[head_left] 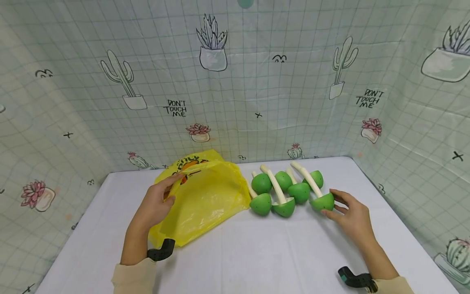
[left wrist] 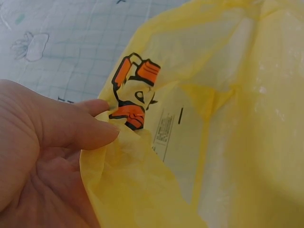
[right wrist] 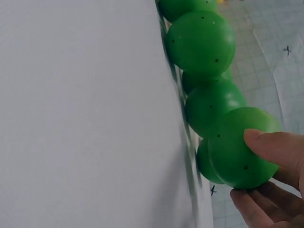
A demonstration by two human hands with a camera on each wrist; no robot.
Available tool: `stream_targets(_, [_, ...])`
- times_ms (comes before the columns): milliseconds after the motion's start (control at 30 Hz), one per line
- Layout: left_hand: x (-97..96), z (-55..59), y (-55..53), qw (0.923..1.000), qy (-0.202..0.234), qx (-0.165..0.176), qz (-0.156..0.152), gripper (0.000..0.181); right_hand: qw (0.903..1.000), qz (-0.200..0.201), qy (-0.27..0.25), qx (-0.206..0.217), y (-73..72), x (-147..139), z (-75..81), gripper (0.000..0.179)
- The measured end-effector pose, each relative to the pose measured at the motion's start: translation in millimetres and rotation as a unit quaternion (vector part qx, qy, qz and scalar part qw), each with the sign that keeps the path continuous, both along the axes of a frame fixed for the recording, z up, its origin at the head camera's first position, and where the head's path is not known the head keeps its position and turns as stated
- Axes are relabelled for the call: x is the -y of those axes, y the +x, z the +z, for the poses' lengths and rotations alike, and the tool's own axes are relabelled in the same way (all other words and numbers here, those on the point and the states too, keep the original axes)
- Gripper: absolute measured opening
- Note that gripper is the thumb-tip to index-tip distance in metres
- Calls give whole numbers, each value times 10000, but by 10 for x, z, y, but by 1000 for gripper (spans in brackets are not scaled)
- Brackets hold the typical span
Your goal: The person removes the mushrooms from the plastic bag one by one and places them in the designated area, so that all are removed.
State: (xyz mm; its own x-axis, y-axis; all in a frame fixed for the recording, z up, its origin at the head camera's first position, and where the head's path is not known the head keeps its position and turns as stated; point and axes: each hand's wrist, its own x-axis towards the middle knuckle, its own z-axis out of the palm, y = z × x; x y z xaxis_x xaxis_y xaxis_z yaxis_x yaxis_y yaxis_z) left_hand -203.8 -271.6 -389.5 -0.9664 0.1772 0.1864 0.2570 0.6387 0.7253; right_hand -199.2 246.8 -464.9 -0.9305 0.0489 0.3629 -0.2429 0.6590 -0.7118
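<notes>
On the left of the head view, a yellow plastic bag [head_left: 209, 204] with an orange and black print lies with its mouth spread. My left hand [head_left: 156, 204] pinches the edge of it between thumb and fingers; the left wrist view shows the thumb [left wrist: 97, 130] over the thin film. At the right, my right hand [head_left: 352, 218] grips a toy mushroom [head_left: 323, 202] by its green cap, thumb on the near side and fingers behind. Its white stem [head_left: 305, 175] slants up and leftward over another green cap [head_left: 315, 179].
Several more green-capped mushrooms [head_left: 261, 204] with white stems lie clustered between the bag and my right hand, some stems crossing over caps. All this is on a white table [head_left: 249, 253]. A patterned cloth [head_left: 242, 94] hangs behind and at both sides.
</notes>
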Motion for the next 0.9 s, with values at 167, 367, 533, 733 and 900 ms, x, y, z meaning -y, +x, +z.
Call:
stream_targets(167, [0, -3, 6, 10000, -7, -14, 0, 67, 9999, 13, -97, 96, -18, -18, -88, 72])
stream_targets(367, [-5, 1, 6, 10000, -1, -16, 18, 67, 9997, 28, -155, 183, -33, -30, -158, 73])
stream_targets(533, [-14, 15, 3, 10000, -27, -3, 23, 67, 9997, 12, -166, 182, -39, -34, -183, 72])
stream_targets(733, [-30, 31, 12, 10000, -61, 48, 55, 68, 9999, 22, -90, 123, -53, -40, -204, 72])
stream_targets(900, [-21, 29, 23, 10000, -47, 49, 55, 68, 9998, 30, -46, 166, -54, -44, -209, 72])
